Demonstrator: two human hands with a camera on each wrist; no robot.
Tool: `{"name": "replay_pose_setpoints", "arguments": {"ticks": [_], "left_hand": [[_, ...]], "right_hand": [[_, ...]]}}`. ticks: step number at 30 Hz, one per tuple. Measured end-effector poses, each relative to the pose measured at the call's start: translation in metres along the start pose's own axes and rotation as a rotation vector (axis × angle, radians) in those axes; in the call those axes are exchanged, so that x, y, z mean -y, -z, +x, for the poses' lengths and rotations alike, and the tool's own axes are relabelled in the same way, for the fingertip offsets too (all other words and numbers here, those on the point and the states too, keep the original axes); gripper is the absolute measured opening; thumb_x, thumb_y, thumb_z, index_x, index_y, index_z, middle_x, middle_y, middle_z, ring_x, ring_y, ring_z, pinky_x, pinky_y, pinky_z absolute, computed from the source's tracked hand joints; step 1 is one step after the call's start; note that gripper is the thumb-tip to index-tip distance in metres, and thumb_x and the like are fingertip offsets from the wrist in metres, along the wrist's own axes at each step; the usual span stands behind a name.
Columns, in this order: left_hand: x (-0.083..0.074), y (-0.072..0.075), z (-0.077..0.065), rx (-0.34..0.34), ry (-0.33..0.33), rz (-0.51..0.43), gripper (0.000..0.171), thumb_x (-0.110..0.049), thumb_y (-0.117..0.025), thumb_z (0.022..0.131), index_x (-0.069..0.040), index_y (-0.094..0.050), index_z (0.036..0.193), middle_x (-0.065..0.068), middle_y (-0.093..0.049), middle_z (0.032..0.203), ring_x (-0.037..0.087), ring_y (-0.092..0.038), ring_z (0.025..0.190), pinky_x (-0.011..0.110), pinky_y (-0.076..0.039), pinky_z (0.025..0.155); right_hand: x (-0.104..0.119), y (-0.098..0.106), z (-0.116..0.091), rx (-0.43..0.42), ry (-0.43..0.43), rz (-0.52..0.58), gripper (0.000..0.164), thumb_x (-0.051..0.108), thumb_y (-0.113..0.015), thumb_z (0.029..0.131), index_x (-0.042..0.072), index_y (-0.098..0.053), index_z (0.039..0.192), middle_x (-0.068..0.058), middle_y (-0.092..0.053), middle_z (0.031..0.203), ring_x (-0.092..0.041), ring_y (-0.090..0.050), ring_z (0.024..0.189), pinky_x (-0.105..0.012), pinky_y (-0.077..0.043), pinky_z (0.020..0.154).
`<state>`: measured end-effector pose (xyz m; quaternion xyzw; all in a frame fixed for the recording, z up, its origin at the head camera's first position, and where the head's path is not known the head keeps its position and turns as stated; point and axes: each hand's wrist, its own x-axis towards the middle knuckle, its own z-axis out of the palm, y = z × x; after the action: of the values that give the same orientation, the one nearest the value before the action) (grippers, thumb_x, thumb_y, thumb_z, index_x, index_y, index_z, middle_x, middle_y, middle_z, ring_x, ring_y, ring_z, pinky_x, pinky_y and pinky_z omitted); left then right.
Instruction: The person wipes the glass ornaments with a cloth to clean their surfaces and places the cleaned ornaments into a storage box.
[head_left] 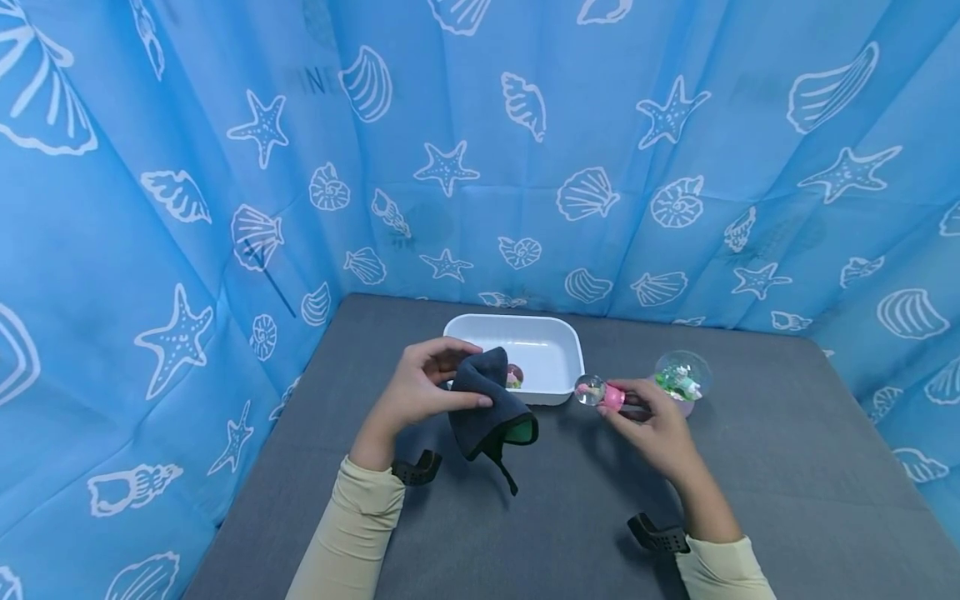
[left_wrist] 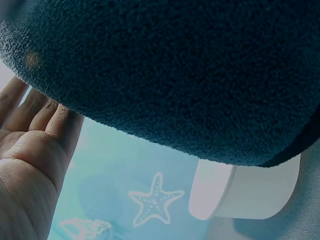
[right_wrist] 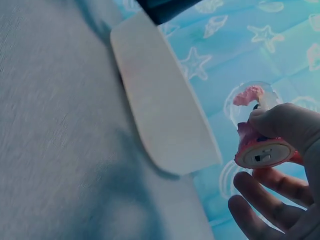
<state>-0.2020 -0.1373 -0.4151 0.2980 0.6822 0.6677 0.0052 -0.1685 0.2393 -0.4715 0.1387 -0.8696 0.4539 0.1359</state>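
Note:
My left hand (head_left: 423, 383) pinches a dark grey cloth (head_left: 480, 400) with a green underside, which hangs in front of the white basin's left part. The cloth's fuzzy surface (left_wrist: 175, 75) fills most of the left wrist view. Between thumb and fingers, my right hand (head_left: 652, 421) holds a small snow globe (head_left: 591, 389) by its pink base, with the clear ball pointing left near the basin's right corner. In the right wrist view the globe's round underside (right_wrist: 265, 156) faces the camera. Another small globe (head_left: 514, 376) lies inside the white basin (head_left: 561, 354), partly hidden by the cloth.
A larger snow globe (head_left: 682, 377) with a white and green figure stands on the grey table (head_left: 787, 450), just beyond the right hand. A blue curtain (head_left: 480, 208) with shell and starfish prints hangs behind and beside the table.

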Motion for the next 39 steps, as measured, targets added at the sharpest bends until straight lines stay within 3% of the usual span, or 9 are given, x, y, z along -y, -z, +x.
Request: {"name": "replay_pose_setpoints", "arguments": {"ticks": [6,14,20,26,33,39], "left_hand": [[0.0,-0.001,0.0,0.003,-0.001,0.002,0.056,0.001,-0.093,0.077,-0.001,-0.07,0.128,0.021,-0.068,0.126,0.023,-0.076,0.11,0.035,-0.064,0.096],[0.001,-0.005,0.0,0.019,0.009,0.0,0.056,-0.002,-0.093,0.078,-0.002,-0.07,0.129,0.021,-0.068,0.126,0.023,-0.077,0.108,0.035,-0.063,0.096],[0.001,-0.008,0.001,0.037,0.007,-0.001,0.055,-0.003,-0.093,0.078,-0.002,-0.07,0.129,0.02,-0.068,0.124,0.023,-0.075,0.105,0.036,-0.064,0.096],[0.002,-0.01,0.001,0.047,0.013,0.001,0.056,-0.003,-0.093,0.078,-0.005,-0.071,0.129,0.018,-0.069,0.123,0.021,-0.075,0.107,0.038,-0.064,0.096],[0.001,-0.013,0.002,0.053,0.008,0.014,0.057,0.0,-0.093,0.077,-0.003,-0.07,0.129,0.018,-0.07,0.123,0.02,-0.075,0.109,0.038,-0.064,0.096],[0.002,-0.014,0.002,0.052,0.005,0.029,0.056,-0.003,-0.094,0.077,-0.005,-0.071,0.128,0.016,-0.071,0.122,0.021,-0.074,0.108,0.036,-0.064,0.096]], "right_hand": [[0.02,0.003,0.001,0.012,-0.022,0.075,0.039,0.008,-0.083,0.092,0.006,-0.072,0.129,-0.01,-0.068,0.119,0.005,-0.068,0.104,-0.011,-0.058,0.085],[0.044,0.002,0.007,0.032,0.079,0.162,0.043,-0.001,-0.086,0.087,0.008,-0.074,0.127,-0.009,-0.069,0.12,-0.004,-0.07,0.105,-0.016,-0.06,0.087],[0.059,0.0,0.013,0.064,0.108,0.191,0.042,0.0,-0.087,0.086,0.01,-0.075,0.124,-0.004,-0.069,0.119,-0.007,-0.068,0.105,-0.017,-0.061,0.089],[0.066,-0.006,0.019,0.108,0.13,0.225,0.044,-0.001,-0.087,0.085,0.011,-0.075,0.125,-0.003,-0.07,0.12,-0.01,-0.069,0.104,-0.02,-0.062,0.09],[0.072,-0.012,0.025,0.157,0.159,0.316,0.041,-0.006,-0.083,0.086,0.007,-0.075,0.125,-0.013,-0.07,0.121,-0.014,-0.07,0.101,-0.023,-0.063,0.089],[0.078,-0.016,0.034,0.215,0.158,0.311,0.04,-0.002,-0.082,0.089,0.009,-0.075,0.127,-0.01,-0.069,0.121,-0.017,-0.069,0.101,-0.025,-0.064,0.089]]}}
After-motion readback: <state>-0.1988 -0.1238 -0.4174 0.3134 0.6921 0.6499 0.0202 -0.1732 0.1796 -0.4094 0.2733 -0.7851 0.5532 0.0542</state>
